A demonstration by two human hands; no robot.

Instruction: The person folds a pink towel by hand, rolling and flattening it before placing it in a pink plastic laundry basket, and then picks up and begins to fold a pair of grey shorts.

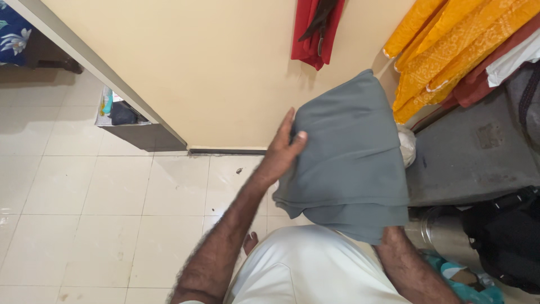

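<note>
A folded grey cloth (349, 157) is held up in front of me, above the tiled floor. My left hand (284, 147) grips its left edge, thumb on top and fingers behind the fabric. My right forearm (408, 264) rises under the cloth's lower right corner; the right hand itself is hidden beneath the fabric and seems to support it from below. My white garment (309, 264) fills the bottom of the view, with a bare foot (249, 242) just visible on the floor.
A cream wall (197, 67) stands ahead with a red garment (315, 31) hanging on it. Orange patterned cloths (450, 45) drape at the upper right over a grey slab (478, 152). A steel vessel (441, 231) and black bag (506, 236) sit at right.
</note>
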